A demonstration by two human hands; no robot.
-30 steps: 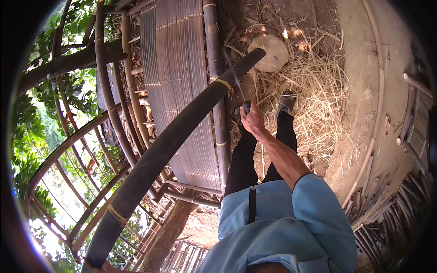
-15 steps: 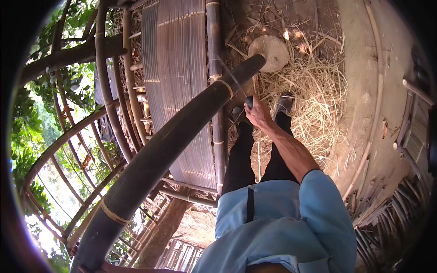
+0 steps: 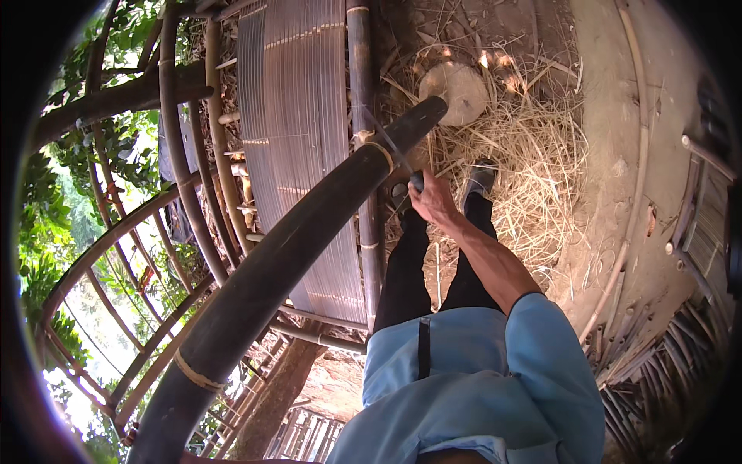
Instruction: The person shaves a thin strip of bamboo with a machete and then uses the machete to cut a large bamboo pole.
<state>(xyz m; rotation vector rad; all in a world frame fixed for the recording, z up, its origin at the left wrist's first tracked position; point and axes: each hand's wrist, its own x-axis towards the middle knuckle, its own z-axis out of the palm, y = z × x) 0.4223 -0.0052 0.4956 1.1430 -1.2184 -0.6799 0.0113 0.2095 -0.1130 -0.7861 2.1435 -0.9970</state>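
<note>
Right hand (image 3: 433, 199) fingers wrapped tight on knife handle (image 3: 417, 181), blade against dark bamboo pole (image 3: 294, 255) just beyond fingers. Could slip toward shoes below. Left hand unseen.

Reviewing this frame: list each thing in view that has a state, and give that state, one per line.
Right hand: closed around a knife handle.
Knife: held, blade laid against the pole.
Bamboo pole: slanted, far end propped on the block.
Wooden block: lying on the straw.
Straw: scattered loose over the ground.
Slatted panel: set in the bamboo frame.
Left hand: not in view.
</note>
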